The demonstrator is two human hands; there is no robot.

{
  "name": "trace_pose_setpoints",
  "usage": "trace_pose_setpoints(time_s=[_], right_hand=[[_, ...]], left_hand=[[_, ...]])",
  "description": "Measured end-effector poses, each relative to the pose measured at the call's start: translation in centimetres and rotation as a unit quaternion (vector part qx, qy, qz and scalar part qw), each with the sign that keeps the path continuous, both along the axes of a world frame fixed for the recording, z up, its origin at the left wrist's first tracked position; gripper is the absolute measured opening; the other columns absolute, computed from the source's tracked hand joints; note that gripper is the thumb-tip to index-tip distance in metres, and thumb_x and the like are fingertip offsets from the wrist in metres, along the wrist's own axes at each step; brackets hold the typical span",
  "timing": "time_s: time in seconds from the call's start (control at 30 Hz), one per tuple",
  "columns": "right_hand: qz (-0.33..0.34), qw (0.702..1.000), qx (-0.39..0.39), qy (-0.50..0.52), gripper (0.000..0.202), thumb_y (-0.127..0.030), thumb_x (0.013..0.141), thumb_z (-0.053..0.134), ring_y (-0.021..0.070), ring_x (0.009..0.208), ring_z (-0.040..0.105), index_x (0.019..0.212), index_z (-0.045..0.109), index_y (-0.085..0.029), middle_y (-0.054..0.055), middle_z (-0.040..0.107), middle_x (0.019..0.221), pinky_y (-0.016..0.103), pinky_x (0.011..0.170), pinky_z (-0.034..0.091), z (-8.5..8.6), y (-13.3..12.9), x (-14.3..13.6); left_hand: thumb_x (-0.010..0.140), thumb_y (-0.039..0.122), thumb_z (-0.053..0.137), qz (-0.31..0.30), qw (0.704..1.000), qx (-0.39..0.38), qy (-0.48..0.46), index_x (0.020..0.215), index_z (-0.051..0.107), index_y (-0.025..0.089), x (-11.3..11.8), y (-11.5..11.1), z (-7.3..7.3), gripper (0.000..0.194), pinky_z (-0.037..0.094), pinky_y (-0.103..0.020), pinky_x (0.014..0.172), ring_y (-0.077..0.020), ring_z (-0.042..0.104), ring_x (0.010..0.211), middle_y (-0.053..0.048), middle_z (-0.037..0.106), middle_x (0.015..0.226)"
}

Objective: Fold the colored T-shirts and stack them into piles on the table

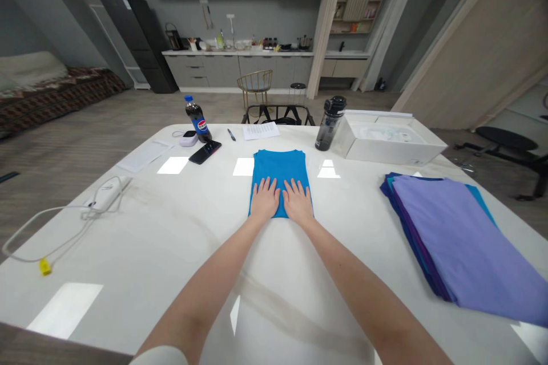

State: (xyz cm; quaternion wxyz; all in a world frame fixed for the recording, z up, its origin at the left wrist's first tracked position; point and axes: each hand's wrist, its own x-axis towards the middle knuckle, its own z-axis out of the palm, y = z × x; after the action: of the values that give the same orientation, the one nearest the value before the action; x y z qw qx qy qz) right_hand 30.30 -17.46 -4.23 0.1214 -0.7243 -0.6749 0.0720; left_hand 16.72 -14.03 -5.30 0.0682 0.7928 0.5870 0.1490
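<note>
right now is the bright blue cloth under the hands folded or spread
It looks folded: the bright blue cloth makes a compact, straight-sided, near-rectangular panel beneath the left hand and right hand.

Showing bright blue in the folded garment [280, 164] against the white of the table [171, 251], and running lavender, purple, navy and teal through the stacked cloths [454, 228]. Pairing a blue cap [189, 98] with a blue, red and white label [200, 124] on the dark bottle [195, 112], flashing yellow at the cable end [45, 267], and patterning the couch cover [64, 91] in dark browns.
</note>
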Motion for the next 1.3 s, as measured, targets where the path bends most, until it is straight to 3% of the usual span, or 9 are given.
trace_pose_setpoints(time_s=[0.3,0.5,0.63,0.77,0.87,0.93,1.13,1.3], right_hand=[[-0.007,1.000,-0.015,-0.016,0.064,-0.058,0.105,0.021,0.0315,0.156,0.017,0.162,0.031,-0.032,0.004,0.022,0.170,0.062,0.122,0.011,0.3,-3.2,0.6],[-0.003,1.000,-0.013,-0.017,0.064,-0.061,0.104,0.027,0.0315,0.156,0.018,0.161,0.033,-0.032,0.004,0.023,0.170,0.056,0.123,0.010,-0.1,-6.1,2.3],[-0.044,0.998,0.037,-0.014,0.063,-0.055,0.104,0.035,0.0309,0.145,0.038,0.155,0.044,-0.019,0.015,0.043,0.159,0.048,0.120,0.021,0.0,-9.0,3.6],[-0.127,0.989,0.073,-0.001,0.050,-0.050,0.105,0.036,0.0318,0.119,0.056,0.125,0.064,-0.014,0.021,0.065,0.127,0.046,0.101,0.037,0.7,-11.2,4.1],[-0.142,0.988,0.063,0.014,0.046,-0.049,0.105,0.037,0.0312,0.111,0.059,0.111,0.066,-0.014,0.019,0.068,0.115,0.043,0.094,0.038,1.2,-11.5,4.0],[-0.145,0.988,0.057,0.014,0.041,-0.047,0.105,0.040,0.0304,0.109,0.059,0.108,0.066,-0.015,0.017,0.069,0.112,0.042,0.093,0.038,1.3,-11.1,3.9],[-0.128,0.991,0.042,0.013,0.032,-0.039,0.105,0.045,0.0285,0.107,0.060,0.101,0.067,-0.017,0.014,0.071,0.109,0.040,0.090,0.035,0.9,-10.1,4.3],[-0.104,0.993,0.044,0.018,0.031,-0.038,0.104,0.046,0.0270,0.103,0.061,0.096,0.068,-0.018,0.013,0.073,0.104,0.036,0.087,0.035,0.6,-10.8,4.8]], left_hand=[[0.102,0.061,0.025,-0.035,0.999,-0.008,0.026,0.162,0.033,0.026,-2.0,-2.6,0.3,0.069,0.016,-0.050,0.128,-0.0286,0.022,0.157,-0.006,0.028,0.168],[0.099,0.067,0.029,-0.037,0.998,-0.032,0.038,0.161,0.034,0.029,-4.1,-5.0,0.2,0.073,0.016,-0.051,0.127,-0.0333,0.017,0.157,-0.006,0.023,0.170],[0.102,0.053,0.035,-0.022,1.000,-0.017,0.012,0.159,0.038,0.021,-6.2,-7.5,0.2,0.065,0.022,-0.050,0.125,-0.0330,0.027,0.154,-0.013,0.031,0.167],[0.101,0.030,0.038,0.055,0.997,0.045,-0.039,0.144,0.053,0.015,-7.4,-9.5,0.5,0.047,0.038,-0.046,0.111,-0.0300,0.054,0.130,-0.019,0.059,0.141],[0.103,0.041,0.038,0.154,0.985,0.071,-0.034,0.122,0.063,0.014,-7.5,-10.0,0.8,0.041,0.042,-0.049,0.099,-0.0340,0.059,0.115,-0.020,0.067,0.119],[0.103,0.046,0.040,0.175,0.982,0.070,-0.011,0.112,0.065,0.014,-7.3,-9.8,0.8,0.042,0.041,-0.049,0.096,-0.0352,0.058,0.112,-0.019,0.067,0.114],[0.104,0.036,0.038,0.132,0.989,0.058,0.044,0.109,0.066,0.014,-6.9,-9.2,0.7,0.036,0.039,-0.045,0.093,-0.0322,0.057,0.110,-0.017,0.067,0.114],[0.105,0.035,0.035,0.116,0.990,0.033,0.070,0.111,0.067,0.012,-7.0,-10.0,1.1,0.040,0.037,-0.045,0.094,-0.0324,0.057,0.112,-0.019,0.067,0.114]])
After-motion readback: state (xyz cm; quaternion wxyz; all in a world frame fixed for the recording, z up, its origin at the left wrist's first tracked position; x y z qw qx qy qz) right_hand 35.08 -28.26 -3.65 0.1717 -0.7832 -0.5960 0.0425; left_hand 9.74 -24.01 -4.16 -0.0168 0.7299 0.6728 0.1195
